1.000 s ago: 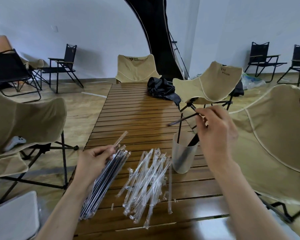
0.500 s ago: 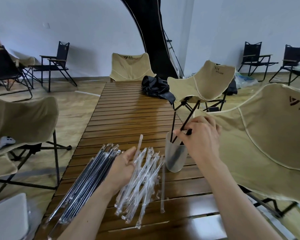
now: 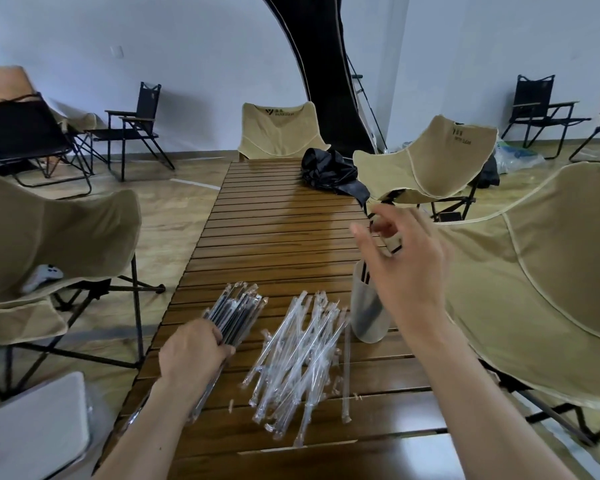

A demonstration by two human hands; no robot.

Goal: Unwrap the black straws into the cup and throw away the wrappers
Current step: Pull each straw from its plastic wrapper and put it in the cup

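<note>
The left hand (image 3: 194,353) gripped the wrapped straws (image 3: 234,315), their long axis slanting toward the cup (image 3: 368,308), above which the right hand (image 3: 406,268) hovered with fingers spread.

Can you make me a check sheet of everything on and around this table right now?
Surface: slatted wooden table, glossy near the front.
Job's things: wrapped black straws; cup holding unwrapped straws; empty wrappers piled beside the cup.
Clutter: black fabric bundle at the far end.
Grips: left hand grips the wrapped bundle; right hand open above the cup, blurred.
Cables: nothing seen.
Surroundings: tan camp chairs, black folding chairs, white controller on the left chair.
</note>
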